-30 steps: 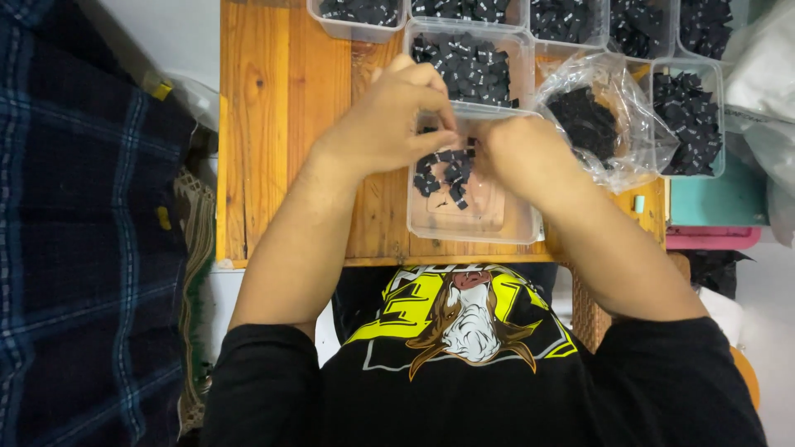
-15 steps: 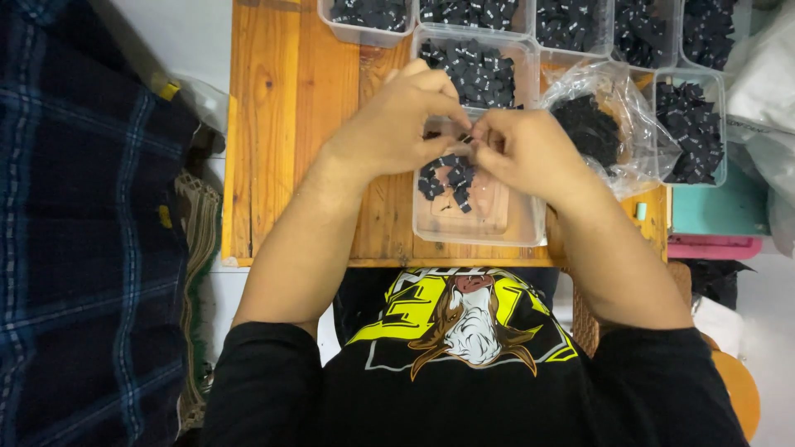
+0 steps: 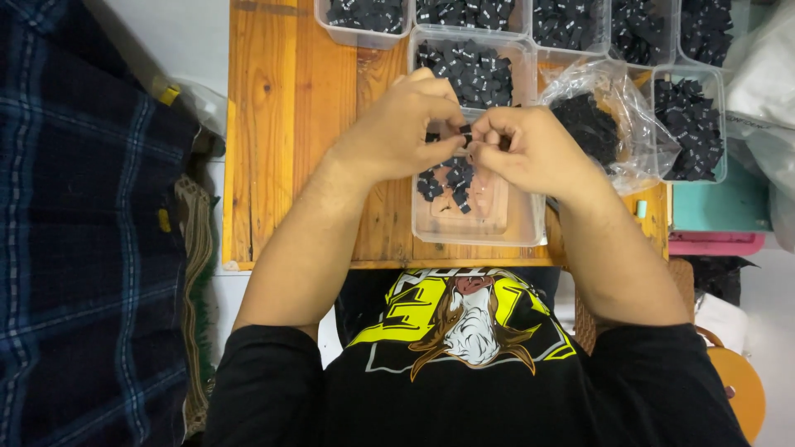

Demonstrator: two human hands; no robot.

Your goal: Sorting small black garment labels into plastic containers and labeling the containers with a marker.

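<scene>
Hands (image 3: 468,136) still pinching small black piece (image 3: 466,134), barely shifted over clear tub (image 3: 480,228).

- A table (image 3: 281,124) runs from the person's chest to the far edge of the view.
- A tub (image 3: 513,223) sits at the near edge, right of the middle, with a few parts (image 3: 447,178) lying in its left half.
- The left hand (image 3: 397,132) and right hand (image 3: 534,149) meet over the tub's far end, pinching a small part (image 3: 466,135) between them.
- A second tub (image 3: 476,70) of parts stands just behind the first.
- A bag (image 3: 600,124) of parts lies right of the hands, near the right edge.
- A third tub (image 3: 691,124) stands right of the bag, at the right edge.
- A row of tubs (image 3: 364,16) lines the far edge.
- A cloth (image 3: 83,207) lies left of the table.
</scene>
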